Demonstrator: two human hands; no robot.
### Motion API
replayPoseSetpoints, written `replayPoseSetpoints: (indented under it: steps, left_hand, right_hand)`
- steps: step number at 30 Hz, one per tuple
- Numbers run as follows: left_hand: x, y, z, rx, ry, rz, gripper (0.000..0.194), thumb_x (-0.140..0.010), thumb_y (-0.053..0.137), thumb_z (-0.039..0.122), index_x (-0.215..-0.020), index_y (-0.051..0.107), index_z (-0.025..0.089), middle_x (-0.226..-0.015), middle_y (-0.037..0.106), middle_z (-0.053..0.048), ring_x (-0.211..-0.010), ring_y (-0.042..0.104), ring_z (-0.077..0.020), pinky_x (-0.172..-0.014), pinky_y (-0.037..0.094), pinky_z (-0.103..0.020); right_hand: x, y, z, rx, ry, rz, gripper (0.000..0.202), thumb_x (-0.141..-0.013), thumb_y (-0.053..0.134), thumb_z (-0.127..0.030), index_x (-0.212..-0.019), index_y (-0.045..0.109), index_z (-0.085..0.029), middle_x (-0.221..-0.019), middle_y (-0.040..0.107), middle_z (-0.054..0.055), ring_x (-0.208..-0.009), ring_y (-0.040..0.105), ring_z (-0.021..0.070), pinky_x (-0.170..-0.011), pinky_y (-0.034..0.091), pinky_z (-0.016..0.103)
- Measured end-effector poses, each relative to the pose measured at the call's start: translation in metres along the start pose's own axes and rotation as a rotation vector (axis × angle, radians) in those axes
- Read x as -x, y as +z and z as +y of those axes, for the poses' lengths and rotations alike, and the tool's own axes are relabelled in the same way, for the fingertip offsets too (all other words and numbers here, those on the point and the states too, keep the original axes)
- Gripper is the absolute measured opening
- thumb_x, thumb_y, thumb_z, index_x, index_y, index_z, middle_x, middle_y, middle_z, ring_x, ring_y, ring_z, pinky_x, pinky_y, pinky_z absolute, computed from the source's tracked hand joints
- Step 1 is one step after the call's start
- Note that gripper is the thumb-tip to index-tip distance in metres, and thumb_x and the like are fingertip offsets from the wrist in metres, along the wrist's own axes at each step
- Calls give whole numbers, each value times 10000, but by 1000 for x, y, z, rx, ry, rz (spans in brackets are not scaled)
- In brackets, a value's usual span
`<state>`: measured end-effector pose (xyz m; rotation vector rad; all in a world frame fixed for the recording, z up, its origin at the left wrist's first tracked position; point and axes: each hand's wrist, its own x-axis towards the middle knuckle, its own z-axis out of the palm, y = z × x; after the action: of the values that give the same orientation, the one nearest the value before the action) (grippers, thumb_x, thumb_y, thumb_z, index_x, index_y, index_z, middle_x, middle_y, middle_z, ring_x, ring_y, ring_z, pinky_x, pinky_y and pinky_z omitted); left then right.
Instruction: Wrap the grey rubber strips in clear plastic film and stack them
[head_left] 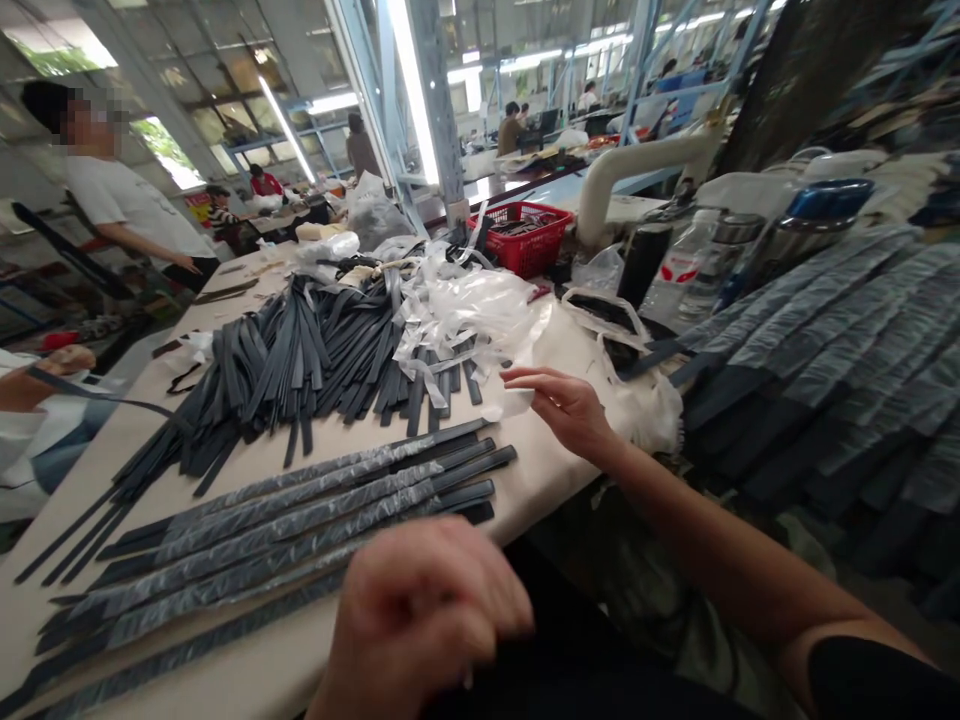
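Note:
My left hand (431, 605) is curled up close to the camera, above the near table edge, and blurred. Whatever its fingers may hold is hidden. My right hand (574, 412) reaches over the table's right side, its fingers pinched on a small whitish strip of plastic film (511, 404). Beneath and beyond my left hand lie several dark grey strap bundles wrapped in clear film (292, 510), side by side. Behind them spreads a heap of loose dark grey straps (300, 350). A tangle of translucent plastic strips (480, 300) sits just beyond my right hand.
Wrapped straps (840, 350) are piled at the right. A red basket (529, 238), a plastic bottle (679, 262) and a blue-lidded flask (814, 225) stand at the back. On the left, a co-worker's hand (56, 375) holds a strap; another person (135, 200) stands behind.

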<state>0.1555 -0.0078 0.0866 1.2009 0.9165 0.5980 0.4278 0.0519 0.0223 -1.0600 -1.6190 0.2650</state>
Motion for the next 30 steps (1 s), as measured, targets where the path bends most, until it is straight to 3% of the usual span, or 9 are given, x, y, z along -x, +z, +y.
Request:
replayPoseSetpoints:
  steps: [2, 4, 6, 8, 10, 12, 21, 25, 30]
  left_hand:
    - [-37, 9, -9, -23, 215, 137, 190, -681, 794, 440, -782, 729, 293, -1008, 725, -45, -1053, 629, -282, -920, 488, -401]
    - [-69, 18, -20, -94, 349, 186, 352, -684, 810, 358, -1014, 724, 271, -1163, 694, -52, -1143, 593, -276, -969, 454, -372]
    - [-88, 28, -28, -217, 415, 161, 476, -678, 820, 305, -1137, 702, 255, -1238, 669, -62, -1188, 567, -279, -1001, 424, -364]
    - [-95, 39, -33, -321, 412, 69, 315, -731, 781, 296, -1037, 749, 229, -1133, 715, -64, -1102, 609, -266, -994, 420, -361]
    - [-94, 47, -38, -292, 340, -21, 157, -808, 705, 320, -881, 776, 200, -904, 752, -61, -900, 659, -231, -912, 460, -349]
    - [-89, 52, -43, -150, 234, -54, 190, -836, 673, 341, -850, 775, 181, -748, 735, -50, -740, 653, -192, -812, 487, -324]
    - [-65, 42, -74, 337, 45, 67, 436, -760, 753, 450, -1072, 671, 157, -664, 687, -6, -582, 612, -133, -661, 496, -281]
    - [-54, 35, -80, 263, 33, 87, 347, -794, 718, 457, -976, 627, 177, -730, 716, -18, -639, 653, -150, -725, 511, -296]
    - [-46, 24, -76, -77, -57, -49, 318, -824, 679, 450, -922, 696, 148, -736, 737, -71, -660, 660, -174, -693, 493, -285]
  right_hand:
    - [9, -5, -13, -28, -35, -25, 251, -952, 504, -154, -1046, 727, -220, -1157, 723, 76, -1060, 684, 182, -951, 535, 344]
    - [15, -7, -22, -27, -86, -61, 255, -959, 496, -144, -1055, 724, -209, -1171, 716, 91, -1065, 682, 171, -946, 536, 319]
    - [17, -7, -26, -19, -141, -94, 253, -963, 494, -141, -1062, 719, -203, -1192, 706, 98, -1073, 679, 167, -941, 538, 303]
    - [17, -7, -25, 5, -168, -93, 255, -968, 486, -144, -1053, 717, -209, -1202, 702, 93, -1066, 682, 164, -927, 546, 299]
    - [13, -9, -19, 43, -157, -57, 259, -969, 478, -152, -1033, 720, -217, -1194, 707, 82, -1051, 687, 166, -916, 552, 311]
    - [7, -14, -11, 82, -123, -14, 264, -967, 473, -161, -1013, 725, -227, -1175, 718, 67, -1042, 690, 170, -924, 550, 328]
    - [-12, -24, 12, 147, -70, 40, 241, -940, 511, -176, -981, 744, -218, -1115, 740, 46, -1023, 693, 179, -946, 532, 352]
    - [-12, -15, 7, 128, -91, 13, 234, -952, 514, -194, -987, 744, -224, -1129, 735, 40, -1032, 690, 183, -954, 528, 352]
    - [-12, -2, -6, 110, -188, -78, 248, -978, 486, -190, -1006, 730, -222, -1146, 724, 66, -1062, 682, 177, -939, 538, 328]
